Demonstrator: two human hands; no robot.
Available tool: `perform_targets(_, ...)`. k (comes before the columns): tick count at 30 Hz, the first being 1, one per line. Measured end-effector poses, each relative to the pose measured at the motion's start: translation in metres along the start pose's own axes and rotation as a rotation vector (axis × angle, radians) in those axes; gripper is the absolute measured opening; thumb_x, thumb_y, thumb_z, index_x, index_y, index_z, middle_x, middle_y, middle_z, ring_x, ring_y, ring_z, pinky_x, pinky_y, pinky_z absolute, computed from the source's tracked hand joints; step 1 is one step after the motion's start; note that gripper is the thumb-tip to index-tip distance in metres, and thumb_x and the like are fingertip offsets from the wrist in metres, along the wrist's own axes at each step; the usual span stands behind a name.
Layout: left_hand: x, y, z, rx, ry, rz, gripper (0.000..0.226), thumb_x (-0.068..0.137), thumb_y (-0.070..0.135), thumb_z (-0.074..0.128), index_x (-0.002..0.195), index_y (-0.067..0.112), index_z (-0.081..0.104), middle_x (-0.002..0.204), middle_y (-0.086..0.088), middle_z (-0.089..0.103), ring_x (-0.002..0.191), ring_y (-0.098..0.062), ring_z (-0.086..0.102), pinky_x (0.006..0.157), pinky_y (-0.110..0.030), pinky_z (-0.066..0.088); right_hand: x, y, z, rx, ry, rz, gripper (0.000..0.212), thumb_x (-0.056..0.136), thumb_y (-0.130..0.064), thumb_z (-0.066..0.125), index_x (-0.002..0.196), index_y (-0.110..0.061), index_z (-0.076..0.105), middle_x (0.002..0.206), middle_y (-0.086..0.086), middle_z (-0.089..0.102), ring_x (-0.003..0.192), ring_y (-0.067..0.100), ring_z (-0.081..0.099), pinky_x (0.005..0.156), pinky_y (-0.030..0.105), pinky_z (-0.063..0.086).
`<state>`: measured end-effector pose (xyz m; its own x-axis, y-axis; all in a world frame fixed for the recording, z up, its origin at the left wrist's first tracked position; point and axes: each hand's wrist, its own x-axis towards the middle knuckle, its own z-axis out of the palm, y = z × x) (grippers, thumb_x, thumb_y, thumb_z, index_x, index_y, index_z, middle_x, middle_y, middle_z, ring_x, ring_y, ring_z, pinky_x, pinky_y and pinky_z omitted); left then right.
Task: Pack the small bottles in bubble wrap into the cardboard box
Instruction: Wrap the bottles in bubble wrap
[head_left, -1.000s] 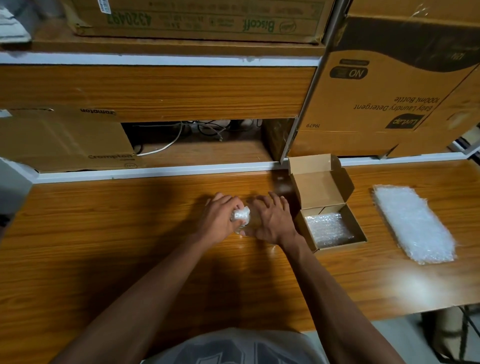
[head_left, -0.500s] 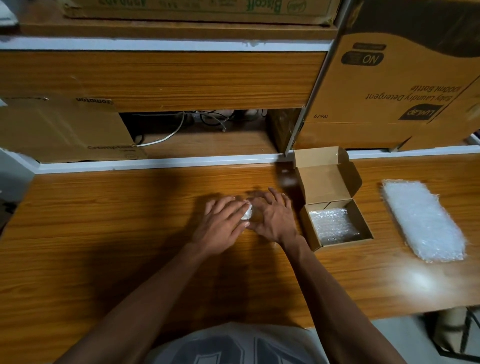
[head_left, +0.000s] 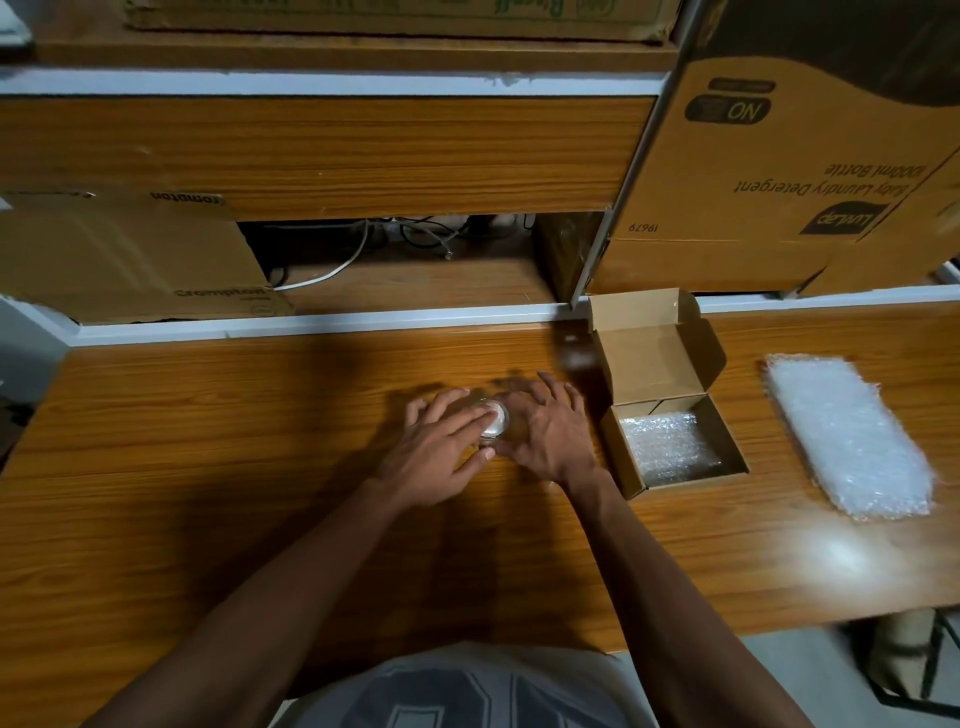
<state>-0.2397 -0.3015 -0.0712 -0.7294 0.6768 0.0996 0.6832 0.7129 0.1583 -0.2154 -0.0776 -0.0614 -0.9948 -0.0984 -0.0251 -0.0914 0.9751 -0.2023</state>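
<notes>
Both forearms reach out over the glossy, wood-grain table (head_left: 208, 519), and the two hands meet near the middle of it, closer to the far edge than the near one. The left hand (head_left: 441, 452) lies palm down with its fingers spread and nearly straight, the fingertips pressing on a small, round bundle of white bubble wrap (head_left: 493, 423). The right hand (head_left: 545, 431) arches over the other side of that bundle, fingers fanned and only lightly bent, touching it rather than clutching it; how much of the bottle sits inside I cannot tell, since the hands cover most of it. Just to the right of the right hand stands the small brown cardboard box (head_left: 623, 470), its lid flap tilted up toward the far edge and its floor lined with a crinkled, shiny piece of bubble wrap. Farther right, well apart from the box and near the table's right edge, lies a long flat sheet of white bubble wrap (head_left: 847, 431), pebbled and catching the light. Large brown cartons (head_left: 779, 171) sit on the shelving beyond the far edge.
</notes>
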Motion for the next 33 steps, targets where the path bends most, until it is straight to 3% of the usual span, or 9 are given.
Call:
perform_targets(6,-0.018,-0.002,0.006,-0.009,0.100,-0.016,0.052,0.103,0.059,0.046,0.141,0.028,0.062,0.146,0.009,0.059,0.144,-0.023,0.041,0.104,-0.051,0.024,-0.002,-0.001,0.000,0.014,0.024,-0.001,0.080,0.078,-0.092,0.051,0.144,-0.047,0.053,0.160,-0.004,0.046,0.158,0.030,0.022,0.124,0.059,0.023)
perform_targets(10,-0.008,-0.002,0.003,0.002,0.074,0.012,0.047,0.103,0.060,0.048,0.133,0.030,0.068,0.140,0.013,0.062,0.147,-0.023,0.039,0.103,-0.051,0.025,-0.002,0.000,0.000,-0.001,0.038,-0.011,0.075,0.080,-0.087,0.056,0.145,-0.049,0.052,0.159,-0.007,0.047,0.158,0.030,0.023,0.123,0.059,0.025)
perform_targets(13,-0.001,-0.006,-0.003,0.029,0.150,0.079,0.041,0.103,0.056,0.053,0.123,0.027,0.074,0.129,0.013,0.066,0.139,-0.021,0.047,0.099,-0.050,0.028,-0.003,0.000,0.001,-0.007,0.040,-0.019,0.074,0.082,-0.083,0.056,0.148,-0.049,0.049,0.162,-0.010,0.043,0.158,0.030,0.022,0.123,0.062,0.024)
perform_targets(16,0.003,-0.003,-0.005,0.039,0.201,0.129,0.041,0.104,0.050,0.054,0.129,0.022,0.070,0.132,0.007,0.065,0.129,-0.018,0.055,0.103,-0.052,0.031,-0.003,0.000,0.001,-0.040,0.030,-0.022,0.077,0.083,-0.083,0.052,0.151,-0.049,0.045,0.165,-0.010,0.040,0.159,0.030,0.018,0.125,0.059,0.021)
perform_targets(21,0.002,0.002,0.008,-0.021,0.130,0.115,0.050,0.103,0.056,0.048,0.140,0.025,0.065,0.143,0.008,0.063,0.135,-0.014,0.054,0.117,-0.058,0.023,-0.001,0.001,0.003,-0.041,0.024,-0.029,0.077,0.086,-0.083,0.049,0.155,-0.049,0.041,0.167,-0.011,0.037,0.160,0.030,0.017,0.125,0.059,0.020)
perform_targets(25,0.006,-0.001,0.005,-0.010,0.097,0.117,0.053,0.104,0.060,0.043,0.140,0.029,0.066,0.145,0.010,0.063,0.136,-0.012,0.055,0.116,-0.055,0.018,-0.001,0.002,0.003,-0.031,0.013,-0.024,0.078,0.087,-0.081,0.053,0.157,-0.050,0.038,0.167,-0.011,0.037,0.160,0.031,0.017,0.125,0.059,0.018)
perform_targets(29,0.009,-0.008,0.001,-0.029,0.147,0.161,0.048,0.102,0.054,0.053,0.137,0.024,0.067,0.143,0.007,0.063,0.131,-0.015,0.057,0.114,-0.056,0.024,-0.001,0.002,0.000,-0.031,-0.010,-0.030,0.079,0.086,-0.081,0.055,0.157,-0.050,0.037,0.168,-0.013,0.035,0.161,0.030,0.014,0.125,0.060,0.018)
perform_targets(33,0.007,-0.005,0.005,0.000,0.149,0.149,0.054,0.100,0.055,0.054,0.143,0.023,0.062,0.149,0.007,0.058,0.139,-0.014,0.051,0.117,-0.057,0.024,0.000,0.002,0.000,-0.053,-0.029,-0.039,0.079,0.087,-0.084,0.048,0.156,-0.049,0.038,0.168,-0.010,0.036,0.162,0.030,0.012,0.126,0.062,0.015)
